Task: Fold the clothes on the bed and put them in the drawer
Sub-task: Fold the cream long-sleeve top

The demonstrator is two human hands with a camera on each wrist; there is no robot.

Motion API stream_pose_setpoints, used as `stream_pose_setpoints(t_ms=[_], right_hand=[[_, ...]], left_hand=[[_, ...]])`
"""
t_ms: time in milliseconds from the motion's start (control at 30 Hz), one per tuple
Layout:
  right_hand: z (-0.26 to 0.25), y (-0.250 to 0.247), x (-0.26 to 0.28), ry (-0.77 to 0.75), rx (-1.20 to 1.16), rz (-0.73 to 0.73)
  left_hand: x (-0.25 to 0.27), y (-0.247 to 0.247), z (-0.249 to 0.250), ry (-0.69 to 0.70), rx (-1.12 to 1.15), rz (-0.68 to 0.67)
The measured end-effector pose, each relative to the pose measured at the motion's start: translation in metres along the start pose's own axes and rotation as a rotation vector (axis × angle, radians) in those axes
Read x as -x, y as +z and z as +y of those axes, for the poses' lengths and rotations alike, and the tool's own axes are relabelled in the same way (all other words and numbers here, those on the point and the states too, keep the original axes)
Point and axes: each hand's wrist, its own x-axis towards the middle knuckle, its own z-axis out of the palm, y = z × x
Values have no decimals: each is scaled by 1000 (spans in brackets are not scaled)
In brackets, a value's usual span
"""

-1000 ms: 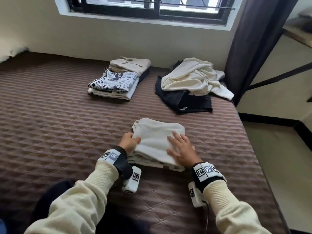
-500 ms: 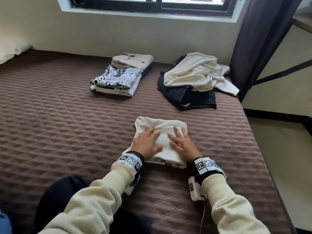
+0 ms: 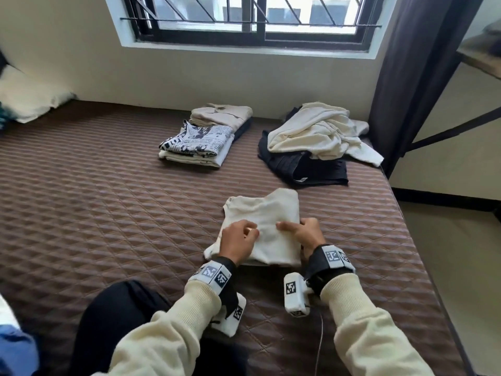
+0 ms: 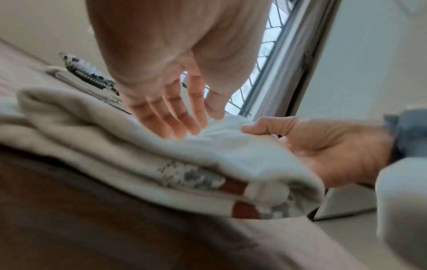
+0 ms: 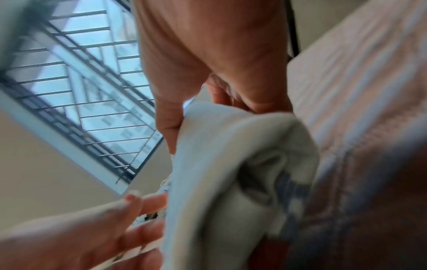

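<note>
Cream garment [image 3: 261,226]: folded, near the bed's [image 3: 95,213] front-right part, flat on the brown quilted cover; printed layer shows at its near edge in the left wrist view.
My left hand [image 3: 238,241]: on top of the fold's left side, fingers straight and loosely spread, tips touching the cloth, holding nothing.
My right hand [image 3: 305,231]: at the fold's right edge, thumb on top, fingers curled under, gripping it.
Folded stack [image 3: 206,139]: far edge, mid-bed, newsprint top uppermost in front.
Unfolded pile [image 3: 314,142]: far-right corner, cream sweater over black clothes.
Pillow [image 3: 27,96]: far-left corner.
</note>
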Motion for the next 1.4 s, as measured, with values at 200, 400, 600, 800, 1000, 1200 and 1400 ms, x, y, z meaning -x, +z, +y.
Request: stream_pose_setpoints(t_ms=[200,400,600,800,1000,1200,1400], right_hand=[[-57,6,27,-612,576,-40],[-85,-2,55,-1125,1205,142],[22,-17,58,-831,1544,-196],[62,-50,63,-719,941,26],[54,-53,48,-260,660,393],[57,-45,42,-81,574,462],[64,-45,48,41,581,515]], left_hand=[[-3,-19,56,-287,1016,-293],[-21,-31,70,-363,1442,-271],[9,16,-11,-606,826,37],[52,34,-19,-282,284,228],[49,32,-1,-313,-79,133],[40,22,19,-337,-67,105],[46,30,10,-525,-45,54]])
